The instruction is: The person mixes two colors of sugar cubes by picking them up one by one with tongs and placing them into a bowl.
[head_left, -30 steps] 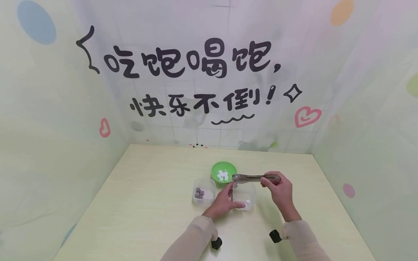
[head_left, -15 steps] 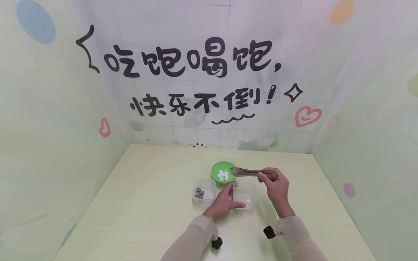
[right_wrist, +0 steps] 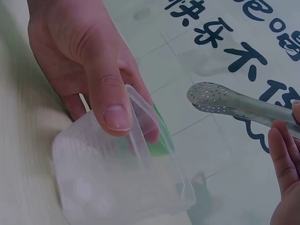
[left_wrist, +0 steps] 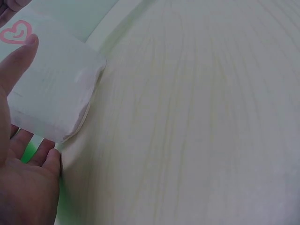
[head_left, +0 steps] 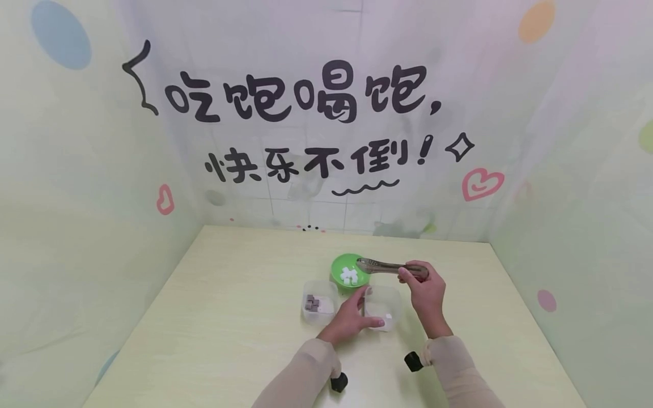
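Note:
My left hand (head_left: 352,318) grips a clear plastic container (head_left: 380,296) from its left side, thumb on the near wall and fingers behind. A small white piece (head_left: 389,316) lies low inside it. In the left wrist view the container (left_wrist: 56,79) sits between thumb and fingers. My right hand (head_left: 429,292) holds metal tongs (head_left: 385,267) level, pointing left, with the perforated tips over the right edge of a green bowl (head_left: 338,266). Those tips stand almost together in the right wrist view, and nothing shows between them. Several white cubes (head_left: 349,276) lie in the bowl.
A second clear container (head_left: 326,288) stands left of my left hand with several grey-brown cubes (head_left: 312,303) inside. All of it rests on a light wooden table (head_left: 224,317). Printed cloth walls (head_left: 285,209) with black lettering enclose the back and sides.
My right hand has moved left and slightly away with the tongs, bringing their tips further over the bowl. The left hand and its container have stayed in place.

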Action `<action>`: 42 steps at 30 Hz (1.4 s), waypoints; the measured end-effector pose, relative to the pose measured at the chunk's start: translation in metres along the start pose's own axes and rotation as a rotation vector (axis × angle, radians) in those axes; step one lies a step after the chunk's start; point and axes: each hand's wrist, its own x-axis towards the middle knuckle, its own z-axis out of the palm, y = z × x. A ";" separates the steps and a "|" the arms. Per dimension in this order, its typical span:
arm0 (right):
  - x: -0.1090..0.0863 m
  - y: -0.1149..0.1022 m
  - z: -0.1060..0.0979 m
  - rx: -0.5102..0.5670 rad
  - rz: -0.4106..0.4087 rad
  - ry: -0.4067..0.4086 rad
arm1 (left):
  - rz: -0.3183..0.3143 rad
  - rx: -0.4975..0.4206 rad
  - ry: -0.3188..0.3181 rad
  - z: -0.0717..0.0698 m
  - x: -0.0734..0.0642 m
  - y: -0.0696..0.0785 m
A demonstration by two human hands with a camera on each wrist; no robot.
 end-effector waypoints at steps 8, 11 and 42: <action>0.002 0.004 0.000 -0.033 0.014 0.003 | 0.007 -0.003 0.000 0.000 -0.001 0.001; 0.004 0.016 -0.002 -0.023 0.023 0.008 | 0.005 -0.003 0.001 0.000 -0.001 0.001; -0.009 0.004 -0.024 -0.040 0.099 -0.014 | 0.040 -0.004 -0.009 -0.001 -0.001 0.000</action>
